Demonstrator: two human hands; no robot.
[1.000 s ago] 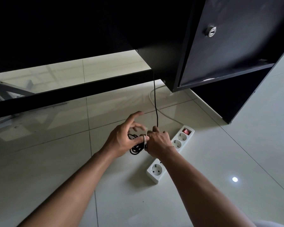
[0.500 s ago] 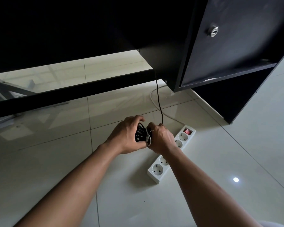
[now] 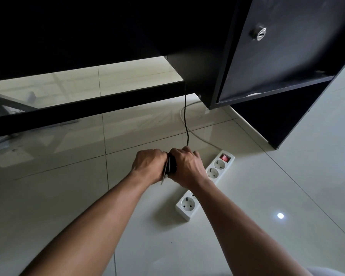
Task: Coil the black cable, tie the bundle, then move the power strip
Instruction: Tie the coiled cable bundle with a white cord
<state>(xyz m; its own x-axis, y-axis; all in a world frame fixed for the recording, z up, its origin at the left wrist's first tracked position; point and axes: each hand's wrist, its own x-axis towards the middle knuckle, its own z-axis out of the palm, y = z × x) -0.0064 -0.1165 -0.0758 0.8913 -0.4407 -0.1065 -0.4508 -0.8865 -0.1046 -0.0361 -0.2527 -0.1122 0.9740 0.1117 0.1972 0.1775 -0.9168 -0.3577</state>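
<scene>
A: What is held at the centre of the frame?

B: The bundle (image 3: 172,165) of black cable (image 3: 185,120) is gripped between the left hand (image 3: 149,164) and the right hand (image 3: 187,168), both curled tightly round it. What looks like a pale tie (image 3: 163,179) end is seen hanging below.

A: What could be spoiled from here?

B: If the tie is left slack, the coils may be sprung apart. The free strand is run up to the desk (image 3: 277,56) at upper centre; if tugged, something above may be dragged. The power strip (image 3: 187,205), lower right of the hands, is not yet moved.
</scene>
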